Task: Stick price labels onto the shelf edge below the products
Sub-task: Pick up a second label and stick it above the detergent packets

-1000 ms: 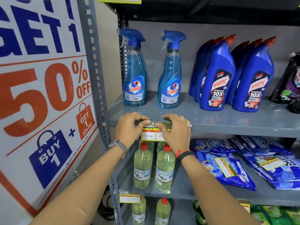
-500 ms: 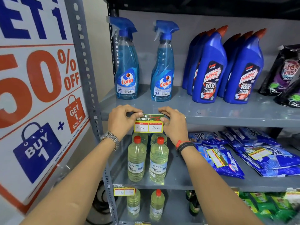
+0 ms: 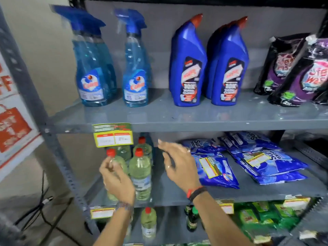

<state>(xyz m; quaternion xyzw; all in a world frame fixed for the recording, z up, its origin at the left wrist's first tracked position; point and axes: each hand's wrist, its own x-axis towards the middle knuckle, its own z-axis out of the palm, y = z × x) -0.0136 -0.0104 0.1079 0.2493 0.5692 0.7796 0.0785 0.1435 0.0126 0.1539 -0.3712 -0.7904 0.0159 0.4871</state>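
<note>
The green and yellow price label (image 3: pixel 112 134) sticks on the grey shelf edge (image 3: pixel 213 125), hanging down. The left hand (image 3: pixel 118 178) and right hand (image 3: pixel 179 166) are below it, fingers loose and open, holding nothing.

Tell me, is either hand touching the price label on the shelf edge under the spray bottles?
Apart. The head view shows the left hand and right hand both below the price label, with clear space between.

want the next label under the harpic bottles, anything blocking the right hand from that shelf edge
Nothing visible does. The right hand hangs open in front of the lower shelf, and the shelf edge below the Harpic bottles is bare, right of the stuck label.
</note>
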